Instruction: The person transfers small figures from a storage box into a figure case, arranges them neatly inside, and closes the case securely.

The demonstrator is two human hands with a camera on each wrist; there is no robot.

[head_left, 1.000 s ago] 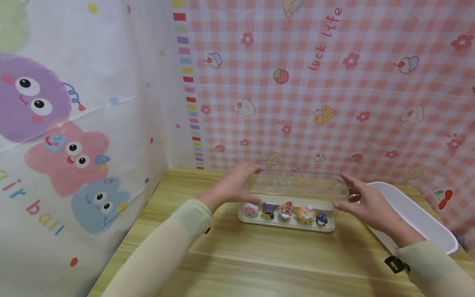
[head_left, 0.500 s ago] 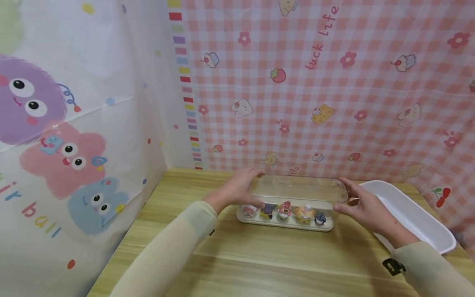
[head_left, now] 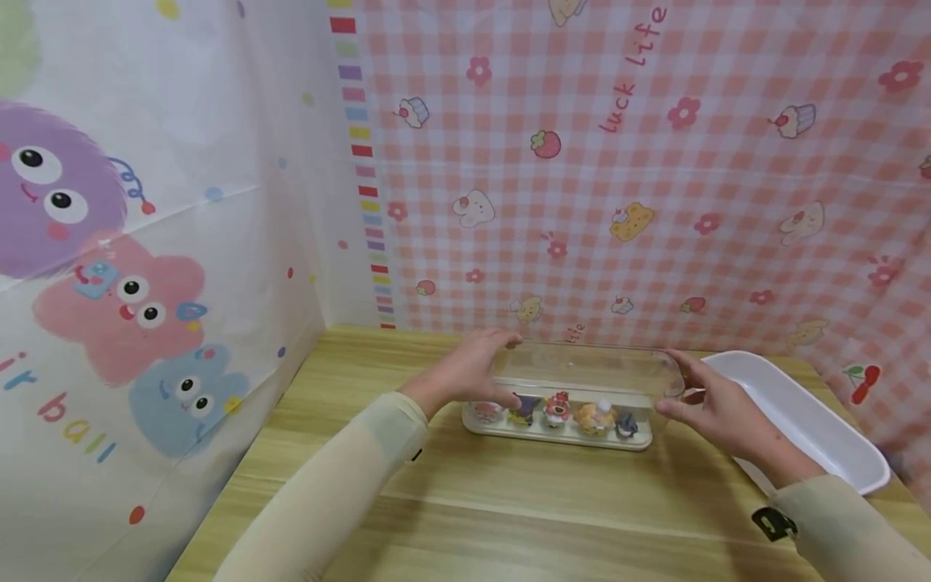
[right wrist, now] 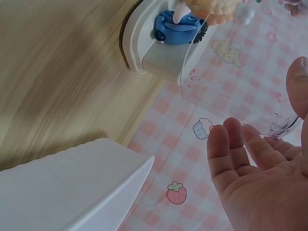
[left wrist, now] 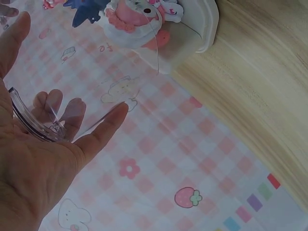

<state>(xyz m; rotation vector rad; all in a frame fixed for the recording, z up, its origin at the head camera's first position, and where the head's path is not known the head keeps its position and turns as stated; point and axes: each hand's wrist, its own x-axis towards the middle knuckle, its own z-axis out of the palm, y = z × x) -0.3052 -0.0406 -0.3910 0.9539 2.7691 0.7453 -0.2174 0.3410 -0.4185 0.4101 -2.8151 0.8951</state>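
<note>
A long clear plastic cover (head_left: pixel 582 370) is held between both hands, just above and behind a cream display base (head_left: pixel 556 441) on the table. My left hand (head_left: pixel 465 373) grips its left end, thumb at the near side and fingers behind. My right hand (head_left: pixel 716 402) holds the opposite end likewise. Along the base stand several small figurines, among them a pink-and-white one (left wrist: pixel 137 24), an orange one (head_left: pixel 595 419) and a blue one (right wrist: pixel 175 28). The cover's lower edge overlaps the figurines in the head view. Its curved end (left wrist: pixel 31 122) sits in the left palm.
To the right, a white plastic tray (head_left: pixel 807 420) lies behind the right forearm, close to that hand. A pink checked cloth (head_left: pixel 582 178) hangs along the table's back edge, and a white printed cloth (head_left: pixel 291 242) on the left. Bare wooden tabletop (head_left: pixel 553 517) lies in front.
Both hands have brought the clear cover slightly down and closer over the figurines, mostly in the first half second. The base and tray have stayed in place; the head view has shifted a little.
</note>
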